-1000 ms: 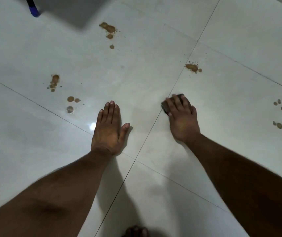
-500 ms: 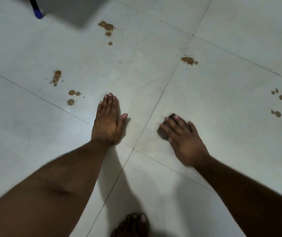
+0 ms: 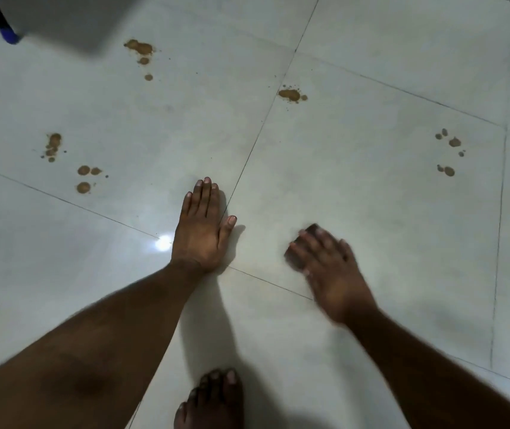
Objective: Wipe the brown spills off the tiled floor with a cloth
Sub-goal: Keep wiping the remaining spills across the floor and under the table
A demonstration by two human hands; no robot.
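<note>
My right hand [image 3: 328, 270] presses a dark cloth [image 3: 297, 258] flat onto the pale floor tile; the hand is blurred and hides most of the cloth. My left hand [image 3: 199, 230] lies palm-down on the floor beside a grout line, fingers together, holding nothing. Brown spills dot the tiles: one patch [image 3: 290, 95] beyond the right hand, a cluster [image 3: 140, 49] at the far middle, drops [image 3: 53, 145] and round spots [image 3: 84, 179] at the left, and small drops [image 3: 448, 150] at the right.
My bare foot [image 3: 213, 400] stands at the bottom middle. A dark pole with a blue tip [image 3: 6, 34] rests at the top left, next to a grey shadowed area. Grout lines cross between my hands.
My right hand has dragged the cloth back toward me, away from the spill beyond it. My left hand stays planted. The view has shifted, showing more of my foot.
</note>
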